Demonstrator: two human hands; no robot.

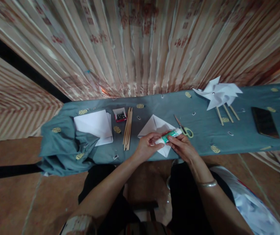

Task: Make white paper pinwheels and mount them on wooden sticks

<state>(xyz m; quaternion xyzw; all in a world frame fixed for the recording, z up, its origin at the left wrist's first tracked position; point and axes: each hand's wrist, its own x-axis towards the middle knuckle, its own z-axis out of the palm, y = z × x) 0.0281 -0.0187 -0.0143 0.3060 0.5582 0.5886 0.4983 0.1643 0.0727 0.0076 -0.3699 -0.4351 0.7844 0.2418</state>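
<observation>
A green and white glue stick [170, 136] is held between both my hands, above the paper. The fingers of my left hand [149, 145] close on its left end, and my right hand [181, 147] grips it nearer the right end. Under them lies a white paper square [152, 125], turned cornerwise, with crease or cut lines running toward its middle; my hands hide part of it. Just right of the paper rest scissors [186, 131] with pale green handles, blades pointing away from me.
Left of the paper are several wooden sticks [128, 129], a small red box of dark pins [120, 116] and white sheets [93, 125]. White paper pinwheels [218, 93] on sticks and a dark phone [265, 122] lie at right on the green cloth [203, 101]. A curtain [140, 49] hangs behind.
</observation>
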